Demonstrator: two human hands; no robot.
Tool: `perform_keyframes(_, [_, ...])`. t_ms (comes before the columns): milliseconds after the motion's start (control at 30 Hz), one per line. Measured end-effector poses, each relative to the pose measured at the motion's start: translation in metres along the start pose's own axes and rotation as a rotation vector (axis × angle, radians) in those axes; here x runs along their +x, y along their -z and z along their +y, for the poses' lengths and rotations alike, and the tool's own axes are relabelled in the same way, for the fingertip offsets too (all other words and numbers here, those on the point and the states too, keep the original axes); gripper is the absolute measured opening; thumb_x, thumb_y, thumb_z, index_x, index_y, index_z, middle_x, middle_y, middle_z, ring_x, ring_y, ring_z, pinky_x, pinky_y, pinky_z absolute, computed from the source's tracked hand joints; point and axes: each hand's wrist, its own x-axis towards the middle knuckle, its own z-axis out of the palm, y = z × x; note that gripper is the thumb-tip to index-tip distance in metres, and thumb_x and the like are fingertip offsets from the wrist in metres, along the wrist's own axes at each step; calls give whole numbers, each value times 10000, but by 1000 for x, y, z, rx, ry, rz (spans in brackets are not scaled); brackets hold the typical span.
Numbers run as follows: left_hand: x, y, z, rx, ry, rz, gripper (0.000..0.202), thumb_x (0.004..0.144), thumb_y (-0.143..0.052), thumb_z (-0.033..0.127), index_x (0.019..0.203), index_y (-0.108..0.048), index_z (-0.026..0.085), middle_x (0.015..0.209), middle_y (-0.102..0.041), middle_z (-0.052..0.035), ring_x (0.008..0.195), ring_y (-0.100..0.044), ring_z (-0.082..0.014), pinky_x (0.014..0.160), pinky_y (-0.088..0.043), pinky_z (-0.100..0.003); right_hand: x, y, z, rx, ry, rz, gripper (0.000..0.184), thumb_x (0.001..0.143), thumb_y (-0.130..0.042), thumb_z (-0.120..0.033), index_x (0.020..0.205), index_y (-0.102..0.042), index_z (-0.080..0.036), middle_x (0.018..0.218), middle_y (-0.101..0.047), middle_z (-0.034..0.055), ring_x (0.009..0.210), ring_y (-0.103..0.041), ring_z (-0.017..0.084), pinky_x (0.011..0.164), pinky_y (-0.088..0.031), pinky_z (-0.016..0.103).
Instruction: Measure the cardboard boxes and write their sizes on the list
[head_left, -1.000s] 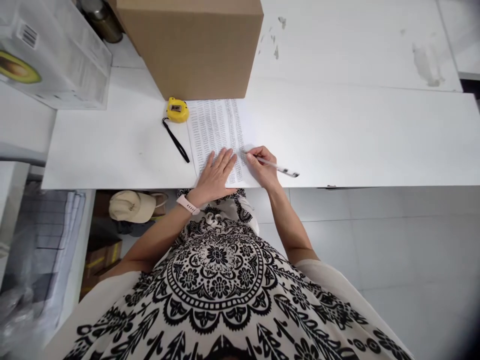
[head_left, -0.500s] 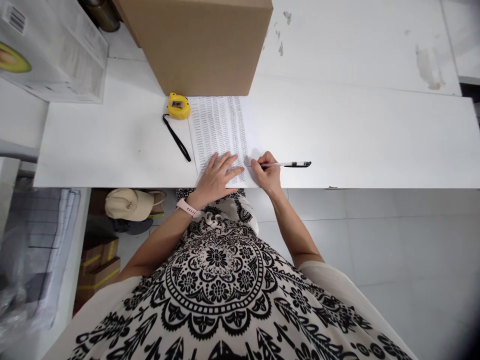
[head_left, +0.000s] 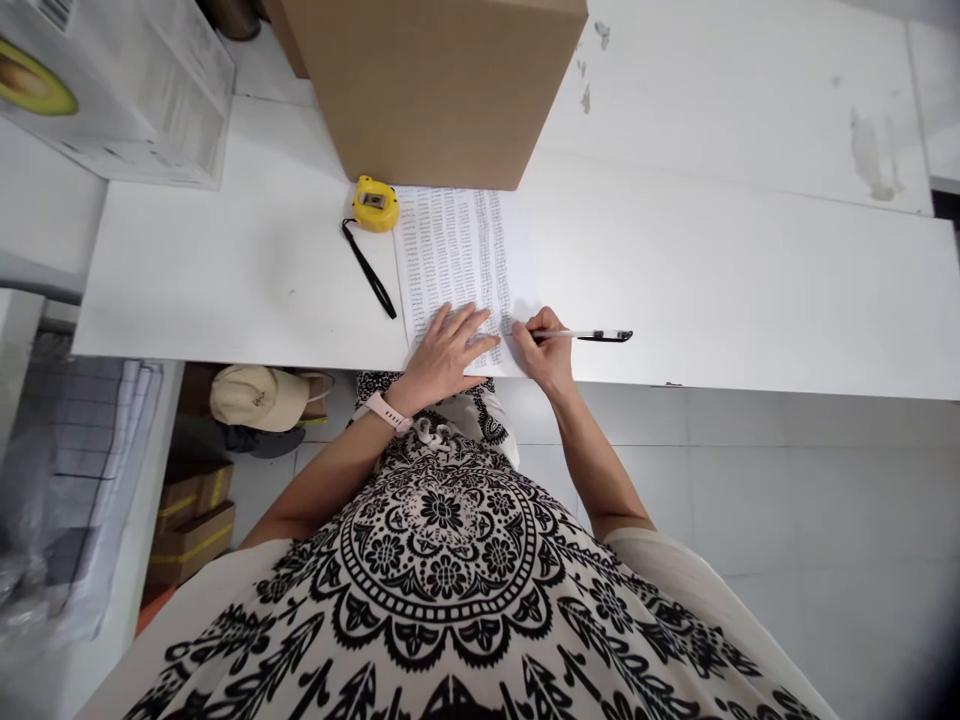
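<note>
A white sheet of paper (head_left: pixel 442 245), covered in columns of small dark writing, lies on the white table. Across its lower part my left hand (head_left: pixel 447 350) rests flat with fingers spread. My right hand (head_left: pixel 549 352) grips a pen (head_left: pixel 600 336) with a clear barrel and black parts; its tip meets the sheet near the lower end of the rightmost column, and its back end points right. To the left of the sheet's top sits a yellow tape measure (head_left: pixel 375 204) with a black wrist strap (head_left: pixel 369 270).
A large cardboard box (head_left: pixel 442 100) stands just behind the sheet. At the back left is a white carton (head_left: pixel 150 100) with an avocado picture. Below the table (head_left: pixel 720 290) are a beige cap (head_left: pixel 259 398) and small taped boxes (head_left: pixel 191 540).
The view has shifted and tilted slightly, so the table items appear a little farther right. Both hands keep nearly the same place on the sheet, the pen still in my right hand.
</note>
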Motion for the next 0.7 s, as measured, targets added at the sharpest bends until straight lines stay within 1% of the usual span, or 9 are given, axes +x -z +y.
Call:
perform_keyframes(167, [0, 0, 0, 4, 0, -12, 615, 862, -788, 332, 1421, -548, 247, 1642, -391, -132, 1548, -294, -357, 1277, -162, -627, 0, 0, 3, -26, 28, -8, 354, 852, -682, -426, 675, -432, -248, 573, -405, -64, 545, -354, 113, 531, -288, 294])
perform_keyframes(267, [0, -1, -1, 1, -2, -3, 616, 869, -779, 332, 1433, -538, 269, 1645, -388, -119, 1550, -292, -353, 1275, -163, -632, 1, 0, 4, -37, 38, -2, 356, 852, -682, -432, 677, -431, -250, 573, -404, -61, 550, -356, 116, 533, -294, 296])
perform_keyframes(500, [-1, -2, -2, -7, -7, 8, 628, 857, -797, 329, 1428, -542, 274, 1645, -388, -116, 1551, -289, -351, 1278, -162, -630, 0, -1, -1, -4, 15, -9, 366, 825, -687, -420, 667, -404, -249, 569, -381, -69, 543, -337, 108, 524, -280, 289])
perform_keyframes(600, [-1, -2, -1, -1, -2, 3, 626, 851, -804, 334, 1419, -551, 261, 1641, -393, -124, 1550, -293, -353, 1278, -163, -628, 0, -1, 0, 7, 0, 9, 352, 827, -682, -402, 670, -407, -248, 573, -376, -71, 540, -332, 105, 528, -278, 292])
perform_keyframes(700, [-1, -1, -1, -32, 5, 1, 619, 859, -793, 315, 1426, -549, 273, 1651, -382, -112, 1559, -273, -345, 1281, -151, -631, 0, 0, 1, 5, 1, 29, 368, 831, -687, -414, 670, -401, -247, 584, -373, -68, 552, -342, 108, 540, -289, 292])
